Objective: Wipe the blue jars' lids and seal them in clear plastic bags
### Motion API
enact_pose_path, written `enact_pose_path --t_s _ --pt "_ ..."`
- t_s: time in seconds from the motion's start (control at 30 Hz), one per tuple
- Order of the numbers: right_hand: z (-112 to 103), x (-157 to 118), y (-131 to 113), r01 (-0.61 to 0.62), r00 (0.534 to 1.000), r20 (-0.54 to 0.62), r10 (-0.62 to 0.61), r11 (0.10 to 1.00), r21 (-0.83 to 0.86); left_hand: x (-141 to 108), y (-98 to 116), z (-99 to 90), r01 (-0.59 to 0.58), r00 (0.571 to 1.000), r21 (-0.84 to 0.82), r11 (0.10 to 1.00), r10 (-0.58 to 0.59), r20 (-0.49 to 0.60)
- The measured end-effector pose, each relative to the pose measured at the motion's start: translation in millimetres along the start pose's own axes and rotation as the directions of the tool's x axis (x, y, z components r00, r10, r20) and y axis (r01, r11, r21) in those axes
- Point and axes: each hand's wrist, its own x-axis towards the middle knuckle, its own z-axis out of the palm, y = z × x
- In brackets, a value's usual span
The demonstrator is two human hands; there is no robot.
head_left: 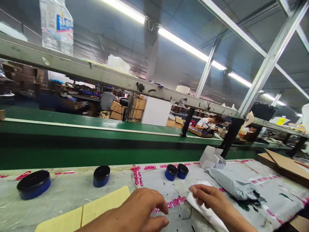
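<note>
My left hand (145,209) hovers over the covered table at the lower middle, its thumb and fingers apart with nothing between them. To the right, my right hand (209,196) is over a white cloth or paper (205,209), thumb and fingertips brought together; whether they pinch something is too small to tell. Beyond the hands stand two small blue jars with black lids, one (171,172) beside the other (182,171). Another blue jar (101,176) is farther left, and a wider one (33,184) sits at the far left. Yellow paper (84,209) lies left of my left hand.
An open white box (211,157) and a grey plastic bag (231,183) are on the right, with cardboard sheets (285,164) beyond. Behind runs a green conveyor (72,154) under a metal shelf (96,69) holding a bottle (58,29). People sit in the background.
</note>
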Motion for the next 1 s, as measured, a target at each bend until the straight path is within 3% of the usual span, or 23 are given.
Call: enact_pose_path --t_s 0.1,0.2,0.37,0.47,0.57,0.67,0.73,0.83,0.9,1.0 --pt "29.6 6.4 -25.4 0.020 0.998 0.053 -0.030 0.983 0.181 21.5 -13.9 12.8 0.057 0.991 -0.323 0.945 -0.094 -0.100" --pt "66.0 13.1 -52.0 0.042 0.983 0.152 -0.108 0.922 0.386 42.8 -29.1 18.8 0.045 0.967 -0.624 0.780 -0.190 -0.167" --pt "115.1 14.4 -84.2 -0.134 0.934 0.340 -0.112 0.772 0.621 40.6 -45.1 -0.1 -0.096 0.958 -0.798 0.595 -0.163 -0.237" --pt "134.6 14.8 -93.1 -0.177 0.911 0.388 -0.137 0.720 0.671 24.9 -54.1 -17.6 -0.108 0.969 -0.814 0.570 -0.121 -0.214" --pt "149.0 22.0 -97.2 -0.111 0.940 0.314 -0.136 0.748 0.655 10.3 -70.1 -34.1 -0.083 0.931 -0.768 0.635 -0.226 -0.288" --pt "163.0 37.9 -97.7 0.027 0.978 0.159 -0.134 0.842 0.539 -4.5 -88.5 -53.1 -0.006 0.813 -0.589 0.808 -0.339 -0.473" --pt "176.2 50.3 -97.6 0.111 0.985 0.070 -0.157 0.891 0.440 -15.7 -97.6 -67.5 0.059 0.739 -0.431 0.901 -0.330 -0.587" --pt "203.5 66.4 -103.3 0.267 0.962 -0.033 -0.271 0.908 0.322 -32.0 -106.5 -89.0 0.159 0.669 -0.189 0.969 -0.247 -0.701" --pt "223.6 75.4 -112.7 0.388 0.921 -0.092 -0.377 0.900 0.196 -40.3 -112.7 -101.6 0.245 0.646 -0.004 0.970 -0.167 -0.745" --pt "250.7 89.2 -129.3 0.491 0.867 -0.123 -0.483 0.870 0.045 -48.0 -126.6 -115.0 0.356 0.665 0.208 0.911 -0.091 -0.741"
